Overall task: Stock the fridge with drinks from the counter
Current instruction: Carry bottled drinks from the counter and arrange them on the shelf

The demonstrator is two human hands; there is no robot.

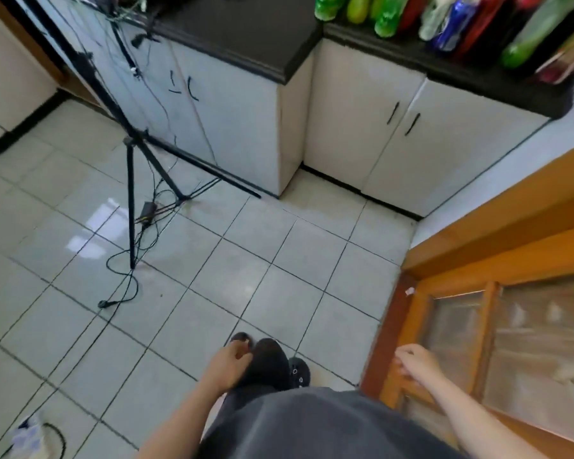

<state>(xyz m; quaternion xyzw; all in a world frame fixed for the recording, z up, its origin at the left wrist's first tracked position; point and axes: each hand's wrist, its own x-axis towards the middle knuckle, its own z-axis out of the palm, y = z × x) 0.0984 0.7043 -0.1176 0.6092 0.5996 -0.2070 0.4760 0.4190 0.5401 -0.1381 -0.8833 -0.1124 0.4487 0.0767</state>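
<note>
Several drink bottles stand on the dark counter [395, 44] at the top right: green ones [386, 18], a blue one [453, 24], red ones [478, 31] and another green bottle [527, 41]. Both my hands hang low near my body, far from the bottles. My left hand [227, 362] has loosely curled fingers and holds nothing. My right hand [415, 361] is also loosely curled and empty, in front of the wooden door. No fridge is in view.
A black tripod [131, 180] with trailing cables stands on the tiled floor at the left. White cabinets [362, 127] sit under the counter. An orange wooden door with glass panes [497, 326] is at my right. My feet [269, 359] are on the tiles.
</note>
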